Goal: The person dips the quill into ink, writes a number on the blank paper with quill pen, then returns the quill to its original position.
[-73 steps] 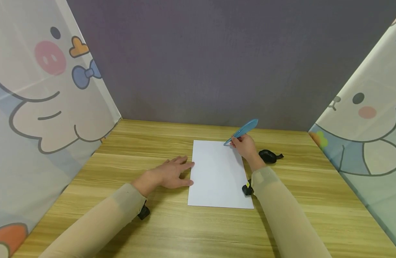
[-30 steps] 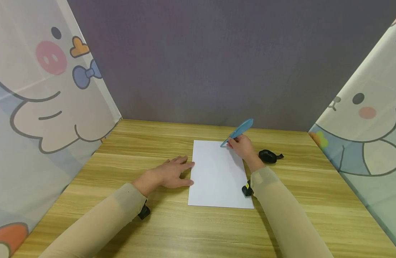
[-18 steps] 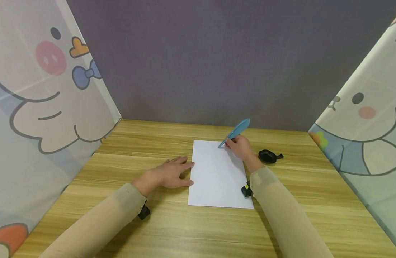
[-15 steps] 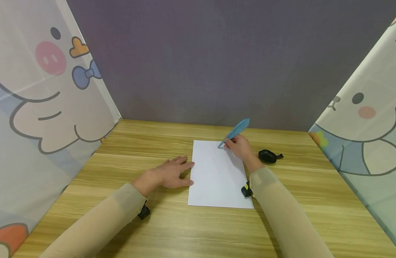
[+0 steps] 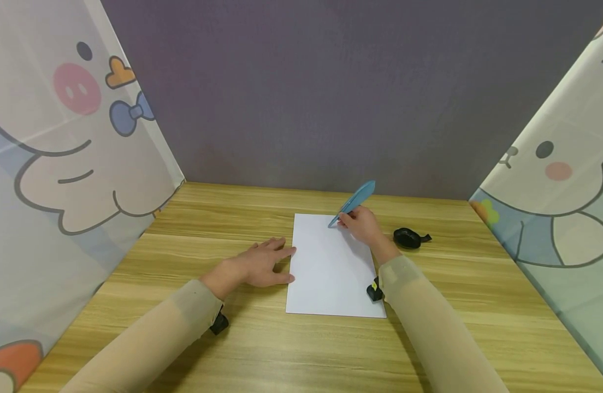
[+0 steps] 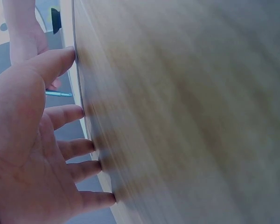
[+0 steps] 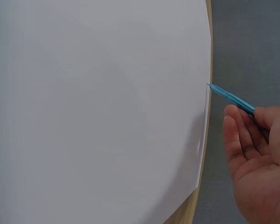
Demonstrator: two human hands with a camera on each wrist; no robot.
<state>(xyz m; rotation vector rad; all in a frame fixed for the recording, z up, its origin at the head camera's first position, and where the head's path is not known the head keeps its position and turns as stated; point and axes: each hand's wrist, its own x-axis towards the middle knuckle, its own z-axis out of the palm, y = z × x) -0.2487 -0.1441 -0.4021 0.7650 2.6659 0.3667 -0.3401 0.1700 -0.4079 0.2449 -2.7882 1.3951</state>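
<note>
A blue feather-shaped pen (image 5: 358,197) slants up from the far part of a white sheet of paper (image 5: 331,273). My right hand (image 5: 362,224) pinches it low, and its tip meets the paper. In the right wrist view a short thin line runs along the paper beside the tip of the pen (image 7: 233,99). My left hand (image 5: 262,266) lies with spread fingers at the sheet's left edge, thumb and index fingertip on the border. From the left wrist view, the fingertips of the left hand (image 6: 28,140) touch down on the surface.
To the right of my right hand lies a black oval object (image 5: 407,238) with a short tail on the wooden table (image 5: 252,349). A dark grey wall (image 5: 301,98) rises behind the table. Cartoon-printed sheets (image 5: 41,142) hang on both sides.
My right hand has slid leftward and slightly nearer with the pen, its tip staying at the paper's far part. The left hand and the sheet have stayed in place.
</note>
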